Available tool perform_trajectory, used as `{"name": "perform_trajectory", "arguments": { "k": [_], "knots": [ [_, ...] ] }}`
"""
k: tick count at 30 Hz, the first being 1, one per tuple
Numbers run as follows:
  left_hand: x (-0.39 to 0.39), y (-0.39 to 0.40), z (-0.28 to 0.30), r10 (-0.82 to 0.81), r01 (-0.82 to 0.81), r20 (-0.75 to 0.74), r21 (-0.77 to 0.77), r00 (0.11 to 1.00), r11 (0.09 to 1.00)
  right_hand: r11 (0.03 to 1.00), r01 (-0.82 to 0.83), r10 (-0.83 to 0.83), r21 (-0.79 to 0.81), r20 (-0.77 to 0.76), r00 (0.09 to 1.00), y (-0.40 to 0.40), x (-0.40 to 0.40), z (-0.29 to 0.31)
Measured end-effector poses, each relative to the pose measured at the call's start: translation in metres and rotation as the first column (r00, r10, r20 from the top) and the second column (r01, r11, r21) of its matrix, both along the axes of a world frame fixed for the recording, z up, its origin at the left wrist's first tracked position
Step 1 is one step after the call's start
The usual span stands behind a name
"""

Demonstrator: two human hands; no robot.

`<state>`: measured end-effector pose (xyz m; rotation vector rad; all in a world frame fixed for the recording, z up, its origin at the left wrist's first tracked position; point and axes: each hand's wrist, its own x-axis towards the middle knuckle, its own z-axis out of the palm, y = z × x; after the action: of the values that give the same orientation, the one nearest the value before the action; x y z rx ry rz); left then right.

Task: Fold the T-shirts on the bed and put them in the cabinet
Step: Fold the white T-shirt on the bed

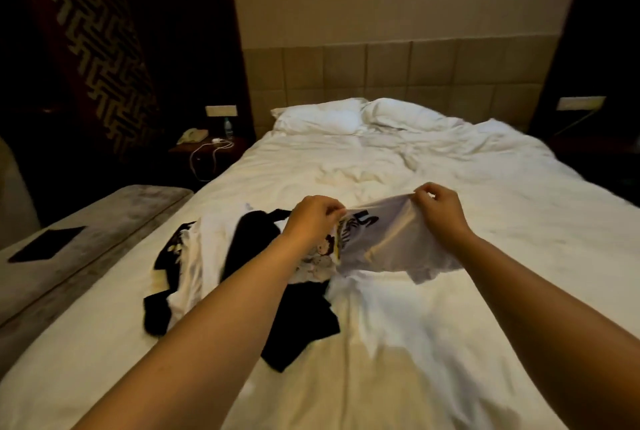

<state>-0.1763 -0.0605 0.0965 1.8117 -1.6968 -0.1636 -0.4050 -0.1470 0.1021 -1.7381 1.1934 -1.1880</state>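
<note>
Both hands lift a white printed T-shirt (391,242) above the middle of the bed (485,222). The left hand (313,218) and right hand (438,208) each pinch its top edge with curled fingers. Black and white shirts (263,274) lie heaped toward the bed's left edge. The bunched fabric may spread crooked, and a light pinch could slip.
</note>
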Motion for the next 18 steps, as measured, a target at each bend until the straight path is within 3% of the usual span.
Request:
{"name": "perform_trajectory", "arguments": {
  "k": [5,8,11,15,18],
  "knots": [
    [-0.085,-0.010,0.025,-0.094,0.079,0.121,0.124,0.988,0.989,0.990,-0.002,0.002,0.141,0.000,1.000,0.022,-0.096,0.023],
    [-0.138,-0.006,0.026,-0.224,0.230,-0.050,0.268,0.973,0.936,0.977,-0.023,0.057,0.214,-0.154,0.986,0.032,-0.128,0.024],
    [-0.197,0.012,0.007,-0.374,0.439,-0.237,0.366,0.897,0.821,0.972,0.014,0.022,0.236,-0.151,0.988,0.035,-0.141,0.019],
    [-0.242,0.027,-0.027,-0.353,0.367,-0.101,0.295,0.930,0.882,0.971,-0.047,0.077,0.236,-0.116,0.990,0.040,-0.147,0.016],
    [-0.238,0.027,-0.030,-0.319,0.362,-0.195,0.255,0.927,0.897,0.985,0.001,0.032,0.174,-0.188,0.982,0.040,-0.155,0.014]
  ]
}}
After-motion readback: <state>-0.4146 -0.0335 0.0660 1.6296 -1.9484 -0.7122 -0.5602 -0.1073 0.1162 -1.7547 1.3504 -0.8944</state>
